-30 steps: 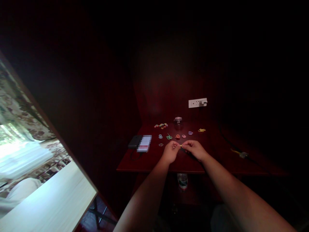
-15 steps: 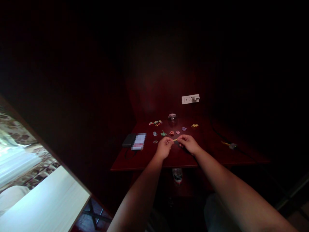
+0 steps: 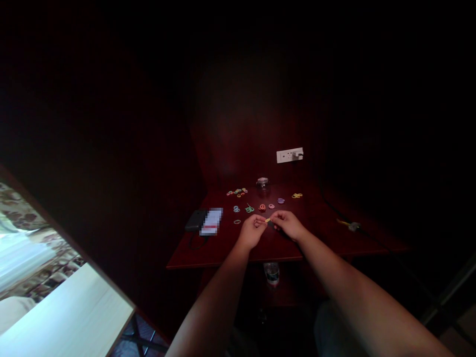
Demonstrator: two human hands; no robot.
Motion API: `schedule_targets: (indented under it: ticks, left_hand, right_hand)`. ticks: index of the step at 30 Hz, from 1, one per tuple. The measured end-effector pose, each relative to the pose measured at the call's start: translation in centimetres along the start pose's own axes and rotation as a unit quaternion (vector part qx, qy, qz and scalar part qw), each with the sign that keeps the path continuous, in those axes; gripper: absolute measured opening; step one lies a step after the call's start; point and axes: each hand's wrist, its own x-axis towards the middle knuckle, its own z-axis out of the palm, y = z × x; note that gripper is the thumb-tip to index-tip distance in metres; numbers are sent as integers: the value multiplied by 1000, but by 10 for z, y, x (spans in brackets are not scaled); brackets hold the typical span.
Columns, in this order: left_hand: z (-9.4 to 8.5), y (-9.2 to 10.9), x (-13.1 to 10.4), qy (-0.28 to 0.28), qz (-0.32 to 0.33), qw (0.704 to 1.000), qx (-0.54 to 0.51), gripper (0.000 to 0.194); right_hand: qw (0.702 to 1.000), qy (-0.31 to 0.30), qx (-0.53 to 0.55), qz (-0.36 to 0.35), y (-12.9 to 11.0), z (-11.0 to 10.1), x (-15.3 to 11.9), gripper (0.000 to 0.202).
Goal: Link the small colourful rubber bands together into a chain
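Note:
Between my hands is a small yellow hair tie (image 3: 267, 220), pinched from both sides just above the table. My left hand (image 3: 252, 232) grips one end with thumb and fingers. The other end is in the fingertips of my right hand (image 3: 290, 225). Beyond them lie little groups of hair ties sorted by colour: blue (image 3: 236, 209), green (image 3: 249, 209), orange-red (image 3: 262, 208), pink (image 3: 271, 206), purple (image 3: 281, 201) and yellow (image 3: 297, 196). One single greyish tie (image 3: 237, 222) rests left of my left hand. Several mixed-colour ties (image 3: 238, 193) are scattered farther back.
A clear jar (image 3: 263, 183) stands at the back of the dark red table (image 3: 223, 255). On the left are a phone (image 3: 211, 221) and a black box-like object (image 3: 195, 220). A cable with a connector (image 3: 353, 226) lies right. A wall socket (image 3: 290, 155) and a bottle below (image 3: 272, 274) also show.
My hands have come slightly closer together, and the yellow hair tie between them looks shorter and less stretched. The whole view has shifted a little.

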Motion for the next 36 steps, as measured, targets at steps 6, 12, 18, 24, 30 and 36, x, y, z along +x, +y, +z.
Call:
schedule_targets:
  ticks: [6,12,18,24,30,36]
  left_hand:
    - [0,5,-1,0,-5,1000,13,13]
    - [0,3,0,-12,0,1000,18,14]
    - [-1,2,-2,-6,6,1000,28,15]
    - [-2,-2,-2,-2,23,999,30,19]
    - [0,0,-2,13,13,999,29,19]
    - [0,3,-3,10,3,999,32,17]
  right_hand:
    - [1000,-10,3,-2,2,-1,1,22]
    - [996,31,78,13,2,-3,2,24]
    - [999,2,34,5,1,-1,1,25]
    - [1000,-14,-15,-3,3,0,0,28]
    - [998,-35,-57,-20,3,0,0,32]
    - [996,-35,-73,-30,1,0,0,30]
